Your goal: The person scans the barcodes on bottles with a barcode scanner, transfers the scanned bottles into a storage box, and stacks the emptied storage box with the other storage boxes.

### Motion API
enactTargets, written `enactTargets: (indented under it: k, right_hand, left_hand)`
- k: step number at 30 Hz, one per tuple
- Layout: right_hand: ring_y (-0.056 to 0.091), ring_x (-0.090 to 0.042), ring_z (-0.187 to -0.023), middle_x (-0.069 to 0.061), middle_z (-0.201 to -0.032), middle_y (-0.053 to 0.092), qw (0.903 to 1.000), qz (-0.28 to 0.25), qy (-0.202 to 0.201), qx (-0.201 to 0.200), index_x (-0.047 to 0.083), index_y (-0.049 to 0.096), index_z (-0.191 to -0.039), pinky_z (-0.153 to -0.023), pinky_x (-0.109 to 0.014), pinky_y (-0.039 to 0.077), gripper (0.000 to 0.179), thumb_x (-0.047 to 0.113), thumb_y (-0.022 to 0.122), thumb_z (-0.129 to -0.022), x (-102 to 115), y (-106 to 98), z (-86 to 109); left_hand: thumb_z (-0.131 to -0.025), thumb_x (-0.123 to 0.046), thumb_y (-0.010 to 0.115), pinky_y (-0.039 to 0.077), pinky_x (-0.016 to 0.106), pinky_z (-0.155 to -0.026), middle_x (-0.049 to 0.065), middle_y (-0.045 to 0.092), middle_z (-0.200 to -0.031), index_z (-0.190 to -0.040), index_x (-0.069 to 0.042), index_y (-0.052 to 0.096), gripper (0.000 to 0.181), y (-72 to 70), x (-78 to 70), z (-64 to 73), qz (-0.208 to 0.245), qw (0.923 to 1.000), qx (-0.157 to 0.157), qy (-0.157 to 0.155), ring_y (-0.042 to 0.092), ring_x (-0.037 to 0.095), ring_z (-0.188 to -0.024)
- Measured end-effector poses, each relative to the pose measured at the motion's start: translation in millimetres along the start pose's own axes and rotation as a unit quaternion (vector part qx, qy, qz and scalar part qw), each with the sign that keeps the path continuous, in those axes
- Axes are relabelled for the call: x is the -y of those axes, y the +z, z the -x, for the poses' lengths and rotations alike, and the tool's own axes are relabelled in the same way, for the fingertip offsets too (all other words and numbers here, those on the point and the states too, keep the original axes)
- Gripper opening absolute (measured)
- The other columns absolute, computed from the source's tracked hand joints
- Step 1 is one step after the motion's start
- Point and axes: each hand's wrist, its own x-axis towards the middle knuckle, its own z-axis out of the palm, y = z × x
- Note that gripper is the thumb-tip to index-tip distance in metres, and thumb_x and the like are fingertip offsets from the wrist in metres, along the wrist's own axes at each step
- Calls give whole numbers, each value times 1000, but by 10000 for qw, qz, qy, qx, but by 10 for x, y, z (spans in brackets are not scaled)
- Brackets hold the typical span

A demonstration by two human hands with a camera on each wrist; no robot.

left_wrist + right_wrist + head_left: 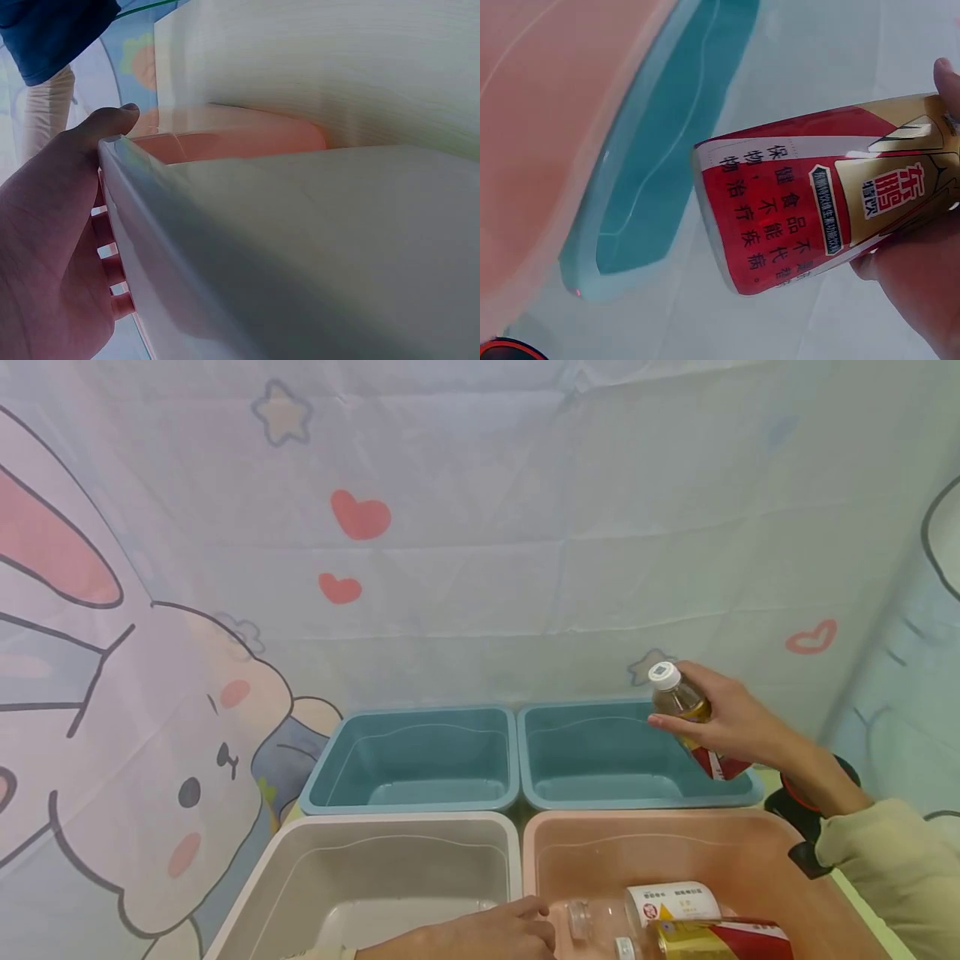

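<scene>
My right hand grips a drink bottle with a white cap and a gold-and-red label, tilted above the right blue bin. Close up in the right wrist view, the bottle's red lower part points away from the hand. My left hand rests at the rim between the beige bin and the peach bin; in the left wrist view its fingers lie loosely bent along the rim's far side. Inside the peach bin lie a clear bottle with a white label and a gold-and-red bottle.
A second blue bin stands at the back left, beside the right blue one. Behind the bins hangs a printed cloth with hearts and a rabbit. A dark object with a red edge shows beneath my right forearm.
</scene>
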Motion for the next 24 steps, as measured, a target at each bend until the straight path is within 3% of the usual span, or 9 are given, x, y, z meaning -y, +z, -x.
enactTargets:
  k: [8,16,22,24]
  right_hand:
    - [61,-26,-105,-9,-123,61,9975,209,-170,656,8,49,-143,-84,-51,57,61,27,79,-94,33,230,-83]
    - [60,-24,-101,-11,-124,61,9923,507,-227,1110,7,52,-141,-79,-45,55,57,33,75,-95,129,430,-143]
    - [56,-24,-105,-11,-131,58,9876,714,-272,1371,14,55,-141,-85,-57,44,53,40,71,-97,151,568,-129]
    - [55,-24,-105,-10,-131,58,9860,739,-255,1475,16,55,-143,-84,-55,42,53,40,69,-98,148,612,-125]
  left_hand:
    - [-102,-44,64,23,16,-111,-27,70,-108,-127,-36,74,28,14,4,3,37,10000,-88,21,48,-15,-101]
    - [-101,-45,65,21,14,-110,-26,70,-110,-128,-36,73,30,25,9,3,215,9997,-9,-129,48,-15,-102]
    - [-102,-44,65,22,13,-110,-26,70,-109,-126,-36,74,27,40,7,6,-74,9999,-144,28,50,-14,-103]
    - [-102,-43,64,22,14,-110,-26,70,-108,-125,-35,75,26,39,4,7,-169,9997,-160,58,50,-13,-103]
